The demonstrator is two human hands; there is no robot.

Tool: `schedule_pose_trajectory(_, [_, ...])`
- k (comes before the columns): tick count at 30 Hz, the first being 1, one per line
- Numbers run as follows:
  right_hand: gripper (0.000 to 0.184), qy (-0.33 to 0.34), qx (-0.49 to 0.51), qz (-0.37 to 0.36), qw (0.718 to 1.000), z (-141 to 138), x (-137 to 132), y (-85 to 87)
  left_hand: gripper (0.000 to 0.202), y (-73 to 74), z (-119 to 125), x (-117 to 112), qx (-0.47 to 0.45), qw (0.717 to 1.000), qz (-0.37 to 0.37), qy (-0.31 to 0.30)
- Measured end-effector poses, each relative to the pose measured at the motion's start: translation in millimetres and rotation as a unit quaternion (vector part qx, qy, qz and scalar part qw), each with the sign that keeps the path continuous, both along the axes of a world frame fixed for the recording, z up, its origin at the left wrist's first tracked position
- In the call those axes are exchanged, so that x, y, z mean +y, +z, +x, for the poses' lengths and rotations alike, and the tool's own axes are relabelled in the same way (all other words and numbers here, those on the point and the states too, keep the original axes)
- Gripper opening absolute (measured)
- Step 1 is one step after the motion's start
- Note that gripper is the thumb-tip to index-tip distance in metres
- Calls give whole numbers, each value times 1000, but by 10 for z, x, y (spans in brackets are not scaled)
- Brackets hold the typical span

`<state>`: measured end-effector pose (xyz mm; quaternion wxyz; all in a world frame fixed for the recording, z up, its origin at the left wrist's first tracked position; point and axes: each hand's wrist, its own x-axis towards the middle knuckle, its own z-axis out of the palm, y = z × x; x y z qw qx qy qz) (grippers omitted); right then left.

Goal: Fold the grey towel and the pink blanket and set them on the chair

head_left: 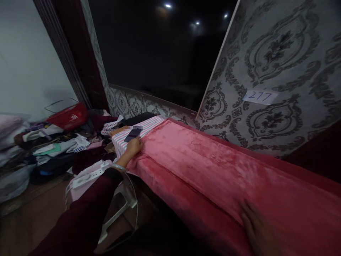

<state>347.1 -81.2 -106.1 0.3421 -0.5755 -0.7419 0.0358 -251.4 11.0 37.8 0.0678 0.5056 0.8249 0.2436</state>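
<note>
A pink plush blanket [202, 163] lies spread along a long table. My left hand [134, 145], arm stretched out in a dark red sleeve, rests on the blanket's far left end with fingers curled over the edge. My right hand [257, 231] lies flat on the blanket's near right part, fingers spread, in shadow. Just beyond my left hand a dark phone [133, 134] sits on a pink-and-white striped cloth [149, 126].
A white power strip [89, 176] lies on a pink surface below my left arm. A heap of clothes [53, 145] and a red basket [68, 116] fill the left. Patterned wallpaper carries a label reading 277 [259, 96]. A dark window is behind.
</note>
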Motion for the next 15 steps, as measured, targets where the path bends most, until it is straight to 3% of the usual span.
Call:
schedule_pose_trajectory(4, [57, -14, 19, -8, 1000, -52, 12, 22, 16, -38, -173, 71, -151, 988, 0, 15])
schedule_pose_trajectory(7, [57, -21, 19, -7, 1000, -22, -19, 59, 30, -103, -243, 51, -276, 961, 6, 20])
schedule_pose_trajectory(15, [57, -22, 8, -8, 1000, -57, 18, 57, 34, -62, -164, 54, -540, 832, 122, 37])
